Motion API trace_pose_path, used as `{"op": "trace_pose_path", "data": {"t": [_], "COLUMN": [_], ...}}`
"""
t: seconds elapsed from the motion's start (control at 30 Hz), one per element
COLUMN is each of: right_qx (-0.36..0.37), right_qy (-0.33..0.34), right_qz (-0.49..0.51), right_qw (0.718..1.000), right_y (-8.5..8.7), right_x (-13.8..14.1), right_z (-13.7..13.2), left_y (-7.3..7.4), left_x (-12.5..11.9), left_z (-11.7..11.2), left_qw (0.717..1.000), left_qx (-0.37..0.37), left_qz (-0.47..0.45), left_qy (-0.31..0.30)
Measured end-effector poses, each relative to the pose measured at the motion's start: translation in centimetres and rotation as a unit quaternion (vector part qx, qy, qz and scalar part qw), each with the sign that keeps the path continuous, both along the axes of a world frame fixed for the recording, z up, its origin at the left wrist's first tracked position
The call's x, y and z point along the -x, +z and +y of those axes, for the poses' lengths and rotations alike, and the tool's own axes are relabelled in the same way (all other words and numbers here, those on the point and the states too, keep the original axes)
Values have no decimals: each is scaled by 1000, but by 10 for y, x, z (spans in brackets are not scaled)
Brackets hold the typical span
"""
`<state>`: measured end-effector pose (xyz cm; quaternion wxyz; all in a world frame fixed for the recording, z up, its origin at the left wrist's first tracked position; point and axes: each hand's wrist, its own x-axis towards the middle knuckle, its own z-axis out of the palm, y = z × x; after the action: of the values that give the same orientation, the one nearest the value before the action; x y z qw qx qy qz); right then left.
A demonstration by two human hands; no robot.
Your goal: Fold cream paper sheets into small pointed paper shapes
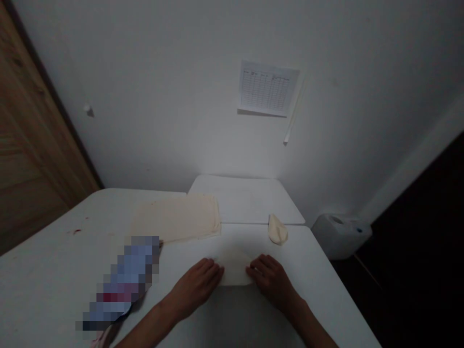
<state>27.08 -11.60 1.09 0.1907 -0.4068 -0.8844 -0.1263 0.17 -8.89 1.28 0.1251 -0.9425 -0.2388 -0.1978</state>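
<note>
A thin cream-coloured sheet (235, 270), of cloth or dough, I cannot tell which, lies near the front edge of the white table. My left hand (203, 278) pinches its left side with the fingers closed together. At the right side, my right hand (264, 275) is closed on the sheet the same way. Beyond my right hand rests a small, rounded cream piece (278, 230) that looks folded. A pile of larger flat cream sheets (177, 217) is spread out past my left hand, its layers showing at the right edge.
The table has a white top (308, 290) and meets another white surface (250, 195) against the wall. A pixelated bluish thing (126, 275) lies left of my left forearm. A printed paper (268, 89) hangs on the wall. A white box-like thing (339, 237) stands beyond the right edge.
</note>
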Motion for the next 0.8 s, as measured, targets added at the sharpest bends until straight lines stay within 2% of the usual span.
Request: {"op": "trace_pose_path", "data": {"t": [0.07,0.17,0.4,0.6,0.8], "right_qx": [25,52,145,194,243], "right_qy": [-6,-18,-34,-53,-145], "right_qz": [10,33,110,201,248], "right_qw": [1000,998,983,959,926], "right_y": [-15,-22,-10,-6,-8], "right_x": [1,2,-6,-10,-11], "right_z": [-2,-3,-6,-3,8], "left_y": [-14,-19,-7,-16,-17], "left_x": [-2,-4,2,2,-4], "left_z": [-3,-3,-5,0,9], "left_qw": [999,997,986,967,943], "left_qx": [16,60,145,174,231], "left_qz": [14,24,-59,-166,-183], "left_qy": [25,52,50,87,151]}}
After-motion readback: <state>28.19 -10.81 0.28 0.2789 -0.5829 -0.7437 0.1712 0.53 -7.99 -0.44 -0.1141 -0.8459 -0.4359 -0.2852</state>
